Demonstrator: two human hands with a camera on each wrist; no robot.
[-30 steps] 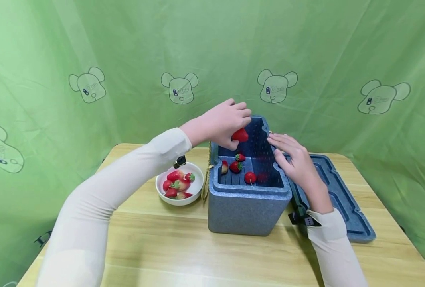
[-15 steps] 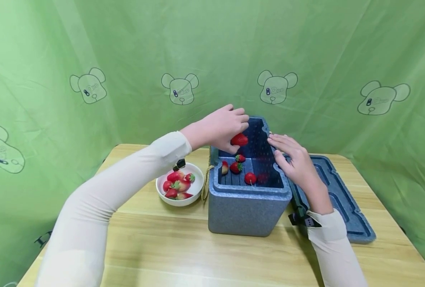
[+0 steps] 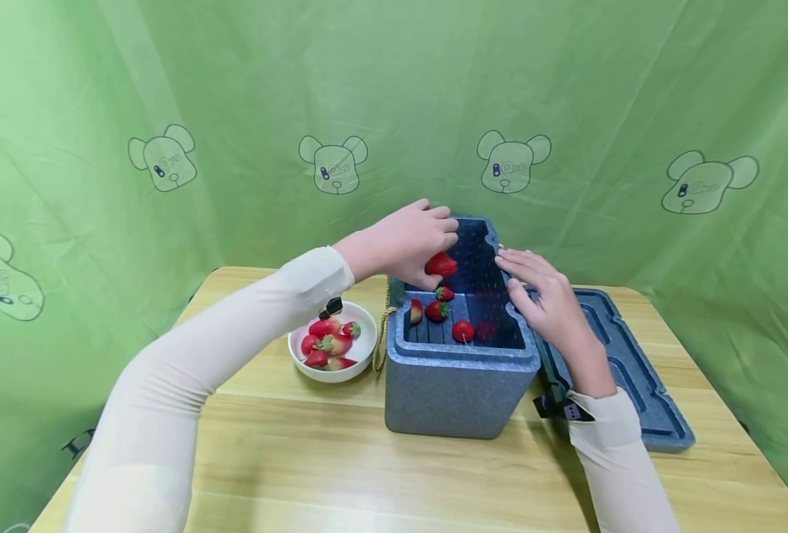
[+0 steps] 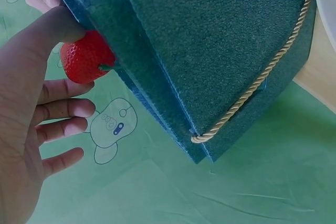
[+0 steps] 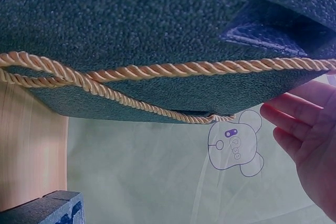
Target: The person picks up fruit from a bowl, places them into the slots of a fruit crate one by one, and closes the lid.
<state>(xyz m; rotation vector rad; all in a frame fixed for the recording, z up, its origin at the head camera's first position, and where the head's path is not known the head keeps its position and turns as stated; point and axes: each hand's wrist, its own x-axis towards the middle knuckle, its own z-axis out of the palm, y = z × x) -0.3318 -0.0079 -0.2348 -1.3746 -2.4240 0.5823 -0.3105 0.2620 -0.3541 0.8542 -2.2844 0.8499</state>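
Note:
My left hand pinches a large red strawberry between thumb and forefinger, over the far half of a blue-grey foam box. The left wrist view shows the same strawberry with its small green stem beside the box wall, the other fingers spread apart. On the box's right rim rests my right hand, its fingers fairly straight and holding nothing. Inside the box lie several red fruits, among them a strawberry and a round, cherry-like one.
Left of the box, a white bowl contains several strawberries. The box's lid lies on the wooden table at the right, partly under the right forearm. Gold rope hangs along the box's sides. A green curtain stands behind.
My left hand has moved lower and slightly left and nearer, bringing the strawberry down toward the box. The right hand keeps its place on the rim.

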